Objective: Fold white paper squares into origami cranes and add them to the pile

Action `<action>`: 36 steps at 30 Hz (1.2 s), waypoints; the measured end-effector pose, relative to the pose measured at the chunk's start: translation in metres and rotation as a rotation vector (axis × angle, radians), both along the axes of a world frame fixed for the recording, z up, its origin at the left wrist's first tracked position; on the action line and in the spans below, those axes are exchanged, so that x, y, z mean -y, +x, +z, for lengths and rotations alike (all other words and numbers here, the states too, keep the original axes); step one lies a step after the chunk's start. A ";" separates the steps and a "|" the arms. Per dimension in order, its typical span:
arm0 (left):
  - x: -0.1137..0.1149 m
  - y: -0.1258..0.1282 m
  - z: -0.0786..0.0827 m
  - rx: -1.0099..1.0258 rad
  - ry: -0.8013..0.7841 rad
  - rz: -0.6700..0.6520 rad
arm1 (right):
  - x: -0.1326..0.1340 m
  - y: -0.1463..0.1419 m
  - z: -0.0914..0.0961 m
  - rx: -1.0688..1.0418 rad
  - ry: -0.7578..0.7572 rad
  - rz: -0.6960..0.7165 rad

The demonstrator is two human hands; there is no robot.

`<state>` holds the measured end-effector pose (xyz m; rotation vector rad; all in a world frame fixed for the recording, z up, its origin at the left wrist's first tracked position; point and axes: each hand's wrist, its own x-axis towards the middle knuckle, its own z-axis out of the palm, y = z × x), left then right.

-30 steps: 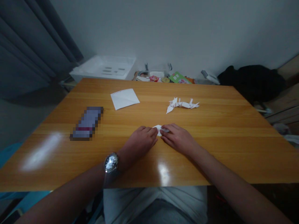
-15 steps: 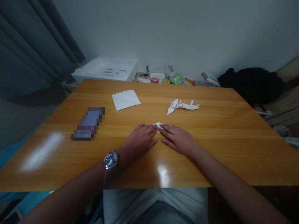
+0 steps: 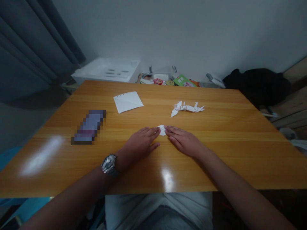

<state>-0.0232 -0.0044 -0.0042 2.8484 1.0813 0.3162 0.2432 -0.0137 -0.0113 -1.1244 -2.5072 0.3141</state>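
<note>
A small folded white paper piece (image 3: 162, 130) lies on the wooden table (image 3: 230, 143) between my two hands. My left hand (image 3: 141, 143), with a wristwatch (image 3: 108, 164) on its wrist, lies flat with fingers stretched out, its fingertips touching the paper's left edge. My right hand (image 3: 183, 141) also lies flat, fingers extended, with fingertips at the paper's right edge. Both press down on the table rather than grip.
A white sheet of paper (image 3: 128, 101) lies at the back left. Several folded white paper figures (image 3: 186, 108) sit at the back right. A blurred dark oblong object (image 3: 88, 126) rests to the left. Boxes, clutter and a dark bag (image 3: 256, 83) lie beyond the table.
My fingers went from pinching the small paper to lying flat on either side of it. More of the paper now shows between the fingertips.
</note>
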 end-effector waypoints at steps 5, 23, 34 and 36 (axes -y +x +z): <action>-0.004 -0.004 0.005 -0.027 -0.065 -0.033 | -0.001 0.004 0.000 -0.020 0.004 -0.011; -0.013 0.005 0.009 0.014 0.002 -0.016 | 0.001 -0.002 0.003 0.079 0.101 0.008; -0.021 0.010 0.013 0.008 0.000 -0.035 | -0.017 -0.018 0.020 0.192 0.026 -0.052; -0.022 0.010 0.014 0.015 -0.003 -0.036 | -0.019 -0.022 0.026 0.235 0.009 -0.082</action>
